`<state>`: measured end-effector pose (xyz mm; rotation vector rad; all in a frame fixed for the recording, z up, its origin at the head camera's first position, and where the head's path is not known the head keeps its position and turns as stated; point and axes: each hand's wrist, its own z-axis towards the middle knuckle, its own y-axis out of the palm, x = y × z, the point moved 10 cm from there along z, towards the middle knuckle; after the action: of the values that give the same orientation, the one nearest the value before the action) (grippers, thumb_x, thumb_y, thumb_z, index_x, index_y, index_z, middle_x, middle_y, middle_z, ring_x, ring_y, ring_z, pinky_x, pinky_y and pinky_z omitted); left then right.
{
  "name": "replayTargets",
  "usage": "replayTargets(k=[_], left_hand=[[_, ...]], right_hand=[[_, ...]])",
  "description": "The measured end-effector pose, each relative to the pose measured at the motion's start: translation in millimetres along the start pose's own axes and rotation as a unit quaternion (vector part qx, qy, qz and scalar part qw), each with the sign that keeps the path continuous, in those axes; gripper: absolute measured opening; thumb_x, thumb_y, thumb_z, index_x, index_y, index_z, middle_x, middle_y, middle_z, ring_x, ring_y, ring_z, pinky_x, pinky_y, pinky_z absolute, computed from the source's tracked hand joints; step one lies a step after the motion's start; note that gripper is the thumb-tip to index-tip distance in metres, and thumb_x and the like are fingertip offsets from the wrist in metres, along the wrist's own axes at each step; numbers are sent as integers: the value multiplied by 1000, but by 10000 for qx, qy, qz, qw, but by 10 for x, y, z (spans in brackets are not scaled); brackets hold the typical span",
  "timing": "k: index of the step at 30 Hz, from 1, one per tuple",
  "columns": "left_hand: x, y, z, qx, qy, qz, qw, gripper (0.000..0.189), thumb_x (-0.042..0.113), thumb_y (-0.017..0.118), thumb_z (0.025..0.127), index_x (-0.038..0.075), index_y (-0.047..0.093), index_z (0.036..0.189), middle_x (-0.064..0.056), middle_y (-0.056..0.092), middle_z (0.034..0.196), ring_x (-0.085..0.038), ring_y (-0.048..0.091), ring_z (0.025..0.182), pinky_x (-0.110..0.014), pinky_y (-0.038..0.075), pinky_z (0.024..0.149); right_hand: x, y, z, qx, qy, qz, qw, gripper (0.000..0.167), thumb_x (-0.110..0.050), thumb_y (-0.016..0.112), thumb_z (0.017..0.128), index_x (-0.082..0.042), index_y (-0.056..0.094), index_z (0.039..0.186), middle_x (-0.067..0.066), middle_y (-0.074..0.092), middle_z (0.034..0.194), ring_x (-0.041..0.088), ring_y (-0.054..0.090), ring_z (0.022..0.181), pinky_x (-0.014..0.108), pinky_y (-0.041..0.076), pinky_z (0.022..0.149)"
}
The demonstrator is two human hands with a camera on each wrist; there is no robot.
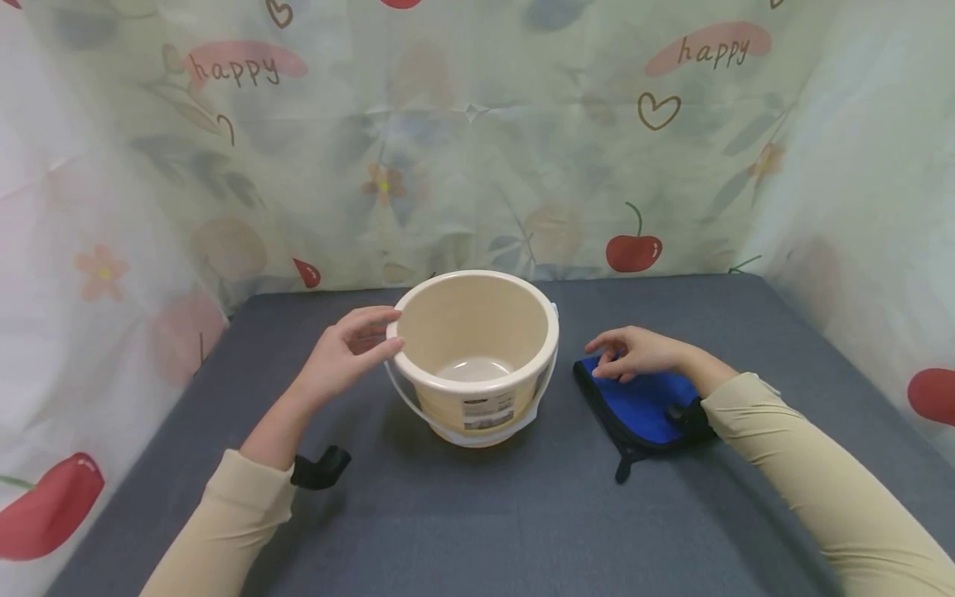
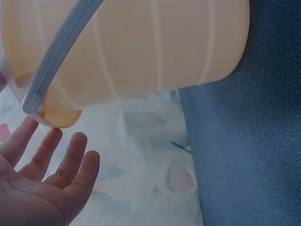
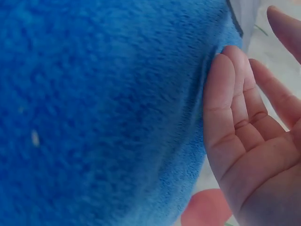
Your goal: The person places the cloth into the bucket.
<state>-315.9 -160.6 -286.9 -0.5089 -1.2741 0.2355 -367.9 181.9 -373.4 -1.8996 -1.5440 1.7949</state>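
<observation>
"Happy"-printed pale curtain [image 1: 477, 149] backs grey table [image 1: 477, 539]; left hand [image 1: 341, 352] touches cream plastic bucket [image 1: 477, 319], right hand [image 1: 642, 350] blue fleecy cloth [image 1: 646, 406], fingers relaxed.

Readable text: "happy" — twice, head view, both on the patterned backdrop [image 1: 462, 157]. Lowercase handwritten style, dark letters on pinkish patches, one upper left [image 1: 246, 65], one upper right [image 1: 707, 48]; the right one slants upward. Bucket [image 1: 477, 319] has a printed label [image 1: 488, 410] on its front: dark mark top left, small print — too small to read.
</observation>
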Motion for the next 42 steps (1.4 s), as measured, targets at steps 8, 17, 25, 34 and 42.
replayTargets(k=[8,17,25,34,42], left_hand=[[-13,3,2,14,-19,88,10000,46,25,66,87,9,54,129,-11,46,139,-32,49,125,-48,40,107],[-11,-4,4,59,18,73,10000,46,25,65,88,9,54,130,-11,46,139,-32,49,125,-48,40,106],[1,-11,1,62,42,36,10000,47,24,65,88,8,53,131,-11,45,140,-34,48,125,-49,39,107],[-9,-8,-1,52,39,-47,10000,47,23,65,88,8,52,131,-12,45,140,-34,48,125,-50,39,106],[-29,3,-4,57,0,-85,9999,47,22,65,88,9,53,131,-11,45,140,-33,49,124,-48,41,105]], right_hand=[[96,63,48,-57,200,-108,9997,58,-24,68,85,3,47,132,3,63,87,11,56,76,28,55,71],[98,74,102,60,184,-381,9991,58,-21,71,83,6,49,130,2,59,80,10,52,70,24,49,63],[106,93,123,123,169,-601,9980,57,-19,70,83,7,49,129,1,57,76,10,50,63,23,45,57],[125,103,140,160,190,-660,9975,57,-18,71,83,12,50,126,0,59,72,8,51,61,23,46,57],[90,83,124,491,8,-806,9955,36,-17,72,81,5,59,107,0,54,65,8,51,55,23,46,54]])
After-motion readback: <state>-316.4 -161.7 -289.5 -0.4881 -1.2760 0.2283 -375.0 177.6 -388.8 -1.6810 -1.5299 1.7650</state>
